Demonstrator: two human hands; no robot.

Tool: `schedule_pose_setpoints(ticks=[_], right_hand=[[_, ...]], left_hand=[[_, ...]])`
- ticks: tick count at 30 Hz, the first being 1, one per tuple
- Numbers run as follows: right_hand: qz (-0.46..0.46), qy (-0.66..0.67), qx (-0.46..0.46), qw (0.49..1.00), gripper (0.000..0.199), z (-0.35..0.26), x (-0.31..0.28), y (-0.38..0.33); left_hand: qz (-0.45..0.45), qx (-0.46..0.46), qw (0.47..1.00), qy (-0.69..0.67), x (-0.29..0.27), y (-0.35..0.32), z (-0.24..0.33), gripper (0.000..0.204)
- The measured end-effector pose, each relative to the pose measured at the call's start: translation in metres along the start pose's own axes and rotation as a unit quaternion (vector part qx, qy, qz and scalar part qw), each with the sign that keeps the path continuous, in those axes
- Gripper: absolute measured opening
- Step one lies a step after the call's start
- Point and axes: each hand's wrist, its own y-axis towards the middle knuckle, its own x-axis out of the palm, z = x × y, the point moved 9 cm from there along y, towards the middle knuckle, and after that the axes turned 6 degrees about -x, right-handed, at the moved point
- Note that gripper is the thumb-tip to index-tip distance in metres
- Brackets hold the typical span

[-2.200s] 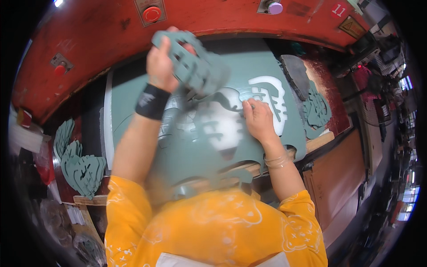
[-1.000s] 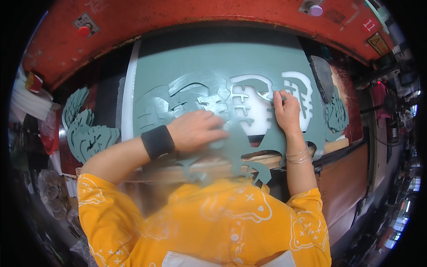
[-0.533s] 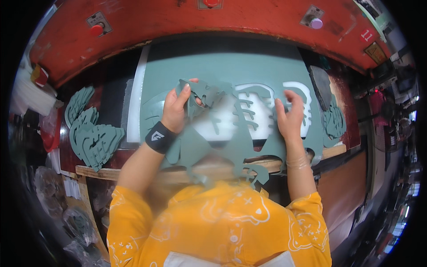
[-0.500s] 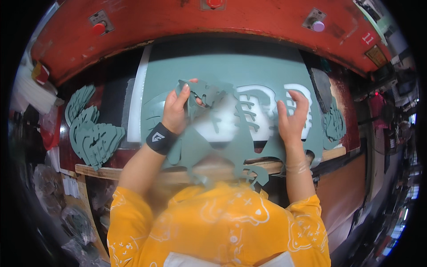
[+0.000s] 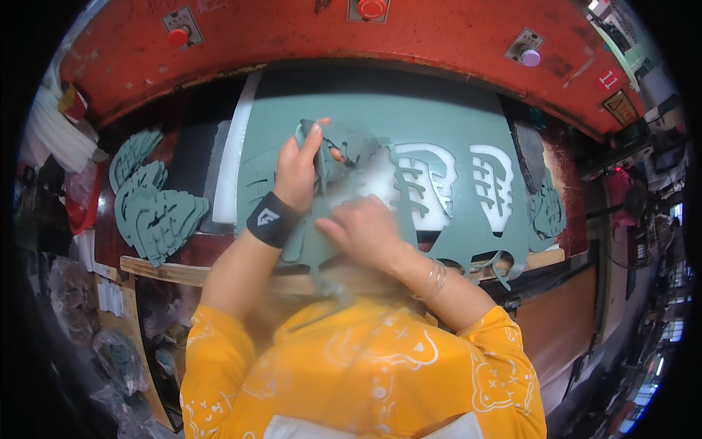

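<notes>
My left hand (image 5: 298,172), with a black wristband, is closed around a few green cut-out pieces (image 5: 322,143) with curved edges and slits, raised over the work surface. Part of them is blurred. Below, a large green sheet (image 5: 380,99) with cut-outs lies on a white layer (image 5: 493,183) that shows through its holes. My right hand (image 5: 362,230) reaches across toward the left, low over the sheet's near part. Its thumb stands apart from the fingers, and nothing shows in it; the fingertips are partly blurred. Ragged strips of the sheet hang over the near edge.
Stacks of green cut pieces lie at the left (image 5: 161,216) and the right (image 5: 545,212). A wooden rail (image 5: 168,276) runs along the near edge. Beyond the sheet is a red machine beam (image 5: 292,36) with a red button (image 5: 178,37) and a pale purple button (image 5: 529,57).
My right hand has swung left from the sheet's right side to its middle, near my left hand. My left hand still grips the pieces, slightly higher. The view has shifted a little.
</notes>
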Motion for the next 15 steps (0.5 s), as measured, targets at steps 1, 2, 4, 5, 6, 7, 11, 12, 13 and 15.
schedule_pose_setpoints(ticks=[1,2,4,5,6,7,11,12,13,15], right_hand=[[0.007,0.017,-0.006,1.0,0.032,0.0,0.002,-0.002],[-0.007,0.013,-0.025,1.0,0.032,-0.002,0.007,-0.004],[-0.023,-0.01,-0.06,0.998,0.03,-0.008,0.014,-0.008],[-0.032,-0.001,-0.065,0.997,0.03,-0.009,0.017,-0.011],[-0.022,0.005,-0.069,0.997,0.03,-0.013,0.017,-0.016],[-0.055,0.006,-0.076,0.996,0.03,-0.013,0.024,-0.017],[-0.007,0.027,-0.099,0.995,0.031,-0.014,0.015,-0.023],[-0.012,0.029,-0.099,0.995,0.031,-0.012,0.016,-0.023],[0.0,0.032,-0.111,0.993,0.031,-0.013,0.014,-0.025],[-0.02,0.052,-0.087,0.995,0.032,-0.008,0.019,-0.025]], left_hand=[[-0.004,0.007,1.0,-0.009,0.002,0.003,0.003,0.036],[0.031,-0.017,0.999,-0.028,-0.003,0.009,0.003,0.036],[0.106,-0.067,0.989,-0.083,-0.014,0.022,0.004,0.035],[0.082,-0.003,0.986,-0.143,-0.021,0.037,0.036,0.036],[0.111,0.027,0.974,-0.194,-0.04,0.052,0.064,0.037],[0.099,0.046,0.983,-0.149,-0.046,0.067,0.085,0.04],[0.006,0.031,0.992,-0.122,-0.067,0.101,0.117,0.047],[-0.008,0.044,0.987,-0.157,-0.072,0.106,0.126,0.047],[-0.037,0.048,0.977,-0.202,-0.072,0.109,0.135,0.048],[-0.024,0.074,0.966,-0.248,-0.079,0.113,0.155,0.048]])
